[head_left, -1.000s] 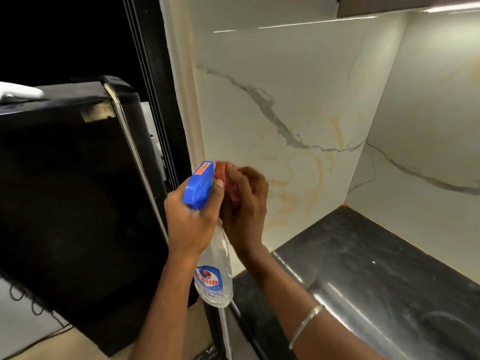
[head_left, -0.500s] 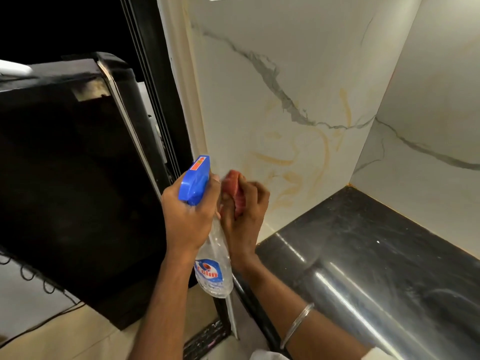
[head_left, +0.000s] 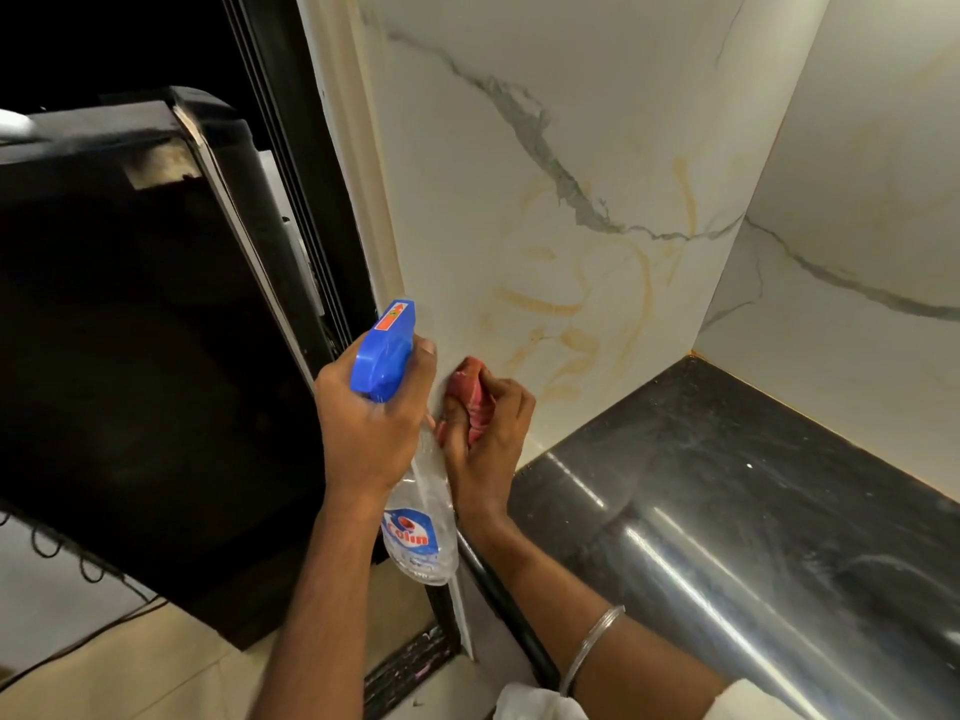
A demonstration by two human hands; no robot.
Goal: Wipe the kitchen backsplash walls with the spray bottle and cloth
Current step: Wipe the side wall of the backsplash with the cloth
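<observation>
Head view: white marble-look backsplash wall [head_left: 571, 122] with grey veins and orange streaks, over glossy black stone countertop [head_left: 753, 485]. Black appliance [head_left: 130, 356] at left. Left hand [head_left: 371, 433] wrapped around clear spray bottle [head_left: 418, 517] with blue trigger head, held upright. Right hand [head_left: 488, 439] clutching bunched red cloth [head_left: 470, 397], pressed on wall low, just above counter edge. Thin silver bangle [head_left: 592, 641] on right wrist.

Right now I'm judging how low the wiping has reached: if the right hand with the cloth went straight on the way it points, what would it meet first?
The right hand bunches the red cloth against the backsplash wall. Fingers point up along it, so it probably meets only more wall, then the orange streaks; depth is unclear.
</observation>
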